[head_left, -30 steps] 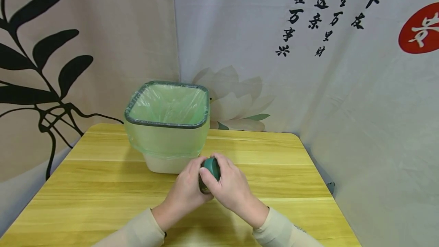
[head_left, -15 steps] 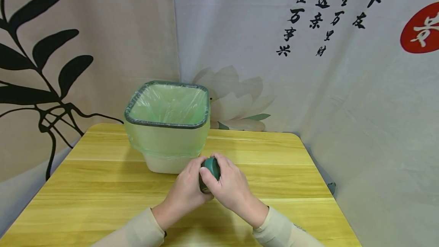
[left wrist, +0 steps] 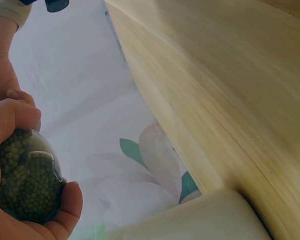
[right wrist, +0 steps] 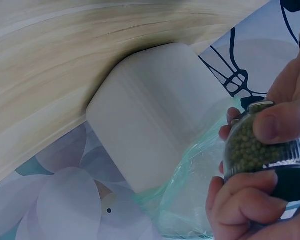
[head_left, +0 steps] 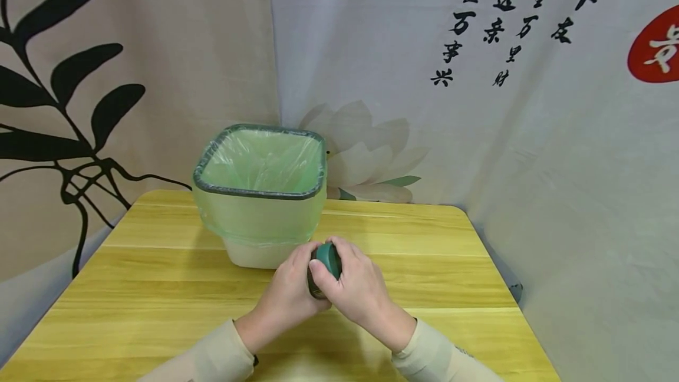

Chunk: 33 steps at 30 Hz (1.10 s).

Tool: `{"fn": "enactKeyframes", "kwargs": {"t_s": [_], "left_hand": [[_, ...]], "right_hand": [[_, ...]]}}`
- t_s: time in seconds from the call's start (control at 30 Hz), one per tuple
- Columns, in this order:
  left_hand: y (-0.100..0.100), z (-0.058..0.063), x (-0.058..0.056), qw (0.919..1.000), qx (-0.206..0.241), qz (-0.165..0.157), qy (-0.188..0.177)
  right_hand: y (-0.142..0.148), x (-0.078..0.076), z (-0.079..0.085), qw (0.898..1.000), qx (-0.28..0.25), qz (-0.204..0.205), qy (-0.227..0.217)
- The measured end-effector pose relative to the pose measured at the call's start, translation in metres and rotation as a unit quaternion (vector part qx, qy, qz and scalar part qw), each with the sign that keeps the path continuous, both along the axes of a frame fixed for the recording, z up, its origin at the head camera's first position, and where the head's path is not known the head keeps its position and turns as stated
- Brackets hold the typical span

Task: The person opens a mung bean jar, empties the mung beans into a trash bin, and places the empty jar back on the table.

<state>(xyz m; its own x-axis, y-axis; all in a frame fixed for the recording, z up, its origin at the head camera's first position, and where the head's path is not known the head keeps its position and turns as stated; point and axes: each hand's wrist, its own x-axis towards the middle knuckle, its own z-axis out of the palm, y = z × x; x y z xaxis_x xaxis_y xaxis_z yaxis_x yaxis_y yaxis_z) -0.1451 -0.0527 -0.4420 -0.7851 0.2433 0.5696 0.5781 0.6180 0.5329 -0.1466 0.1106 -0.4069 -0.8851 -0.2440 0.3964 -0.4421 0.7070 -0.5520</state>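
Both hands hold one small clear jar (right wrist: 247, 150) with a dark green lid (head_left: 330, 259), above the table in front of the bin. Small round green beans fill it, as the left wrist view of the jar (left wrist: 30, 182) also shows. My left hand (head_left: 292, 285) grips the jar's body from the left. From the right, my right hand (head_left: 358, 287) curls its fingers and thumb round the lid end. The jar is tilted, and the hands hide much of it in the head view.
A pale bin (head_left: 254, 257) lined with a green plastic bag (head_left: 260, 217) stands at the back left of the wooden table (head_left: 424, 270). Printed cloth curtains (head_left: 371, 46) hang behind and beside the table.
The head view has shifted very slightly. Both hands keep the same hold on the jar, with no clear movement.
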Motion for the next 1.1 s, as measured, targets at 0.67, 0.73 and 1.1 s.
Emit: {"fn": "enactKeyframes", "kwargs": {"t_s": [0.67, 0.73, 1.1], "left_hand": [[-0.005, 0.0037, 0.0007, 0.9988, 0.009, -0.013, -0.046], [-0.0048, 0.0042, 0.0003, 0.9984, 0.011, -0.017, -0.054], [-0.0033, 0.0049, -0.0008, 0.9964, 0.014, -0.023, -0.081]], "right_hand": [[-0.002, -0.0002, 0.0, 1.0, 0.007, 0.01, 0.015], [-0.0014, -0.0006, -0.0001, 1.0, 0.005, 0.01, 0.014], [0.0016, -0.0017, -0.002, 1.0, 0.004, 0.008, 0.008]]}}
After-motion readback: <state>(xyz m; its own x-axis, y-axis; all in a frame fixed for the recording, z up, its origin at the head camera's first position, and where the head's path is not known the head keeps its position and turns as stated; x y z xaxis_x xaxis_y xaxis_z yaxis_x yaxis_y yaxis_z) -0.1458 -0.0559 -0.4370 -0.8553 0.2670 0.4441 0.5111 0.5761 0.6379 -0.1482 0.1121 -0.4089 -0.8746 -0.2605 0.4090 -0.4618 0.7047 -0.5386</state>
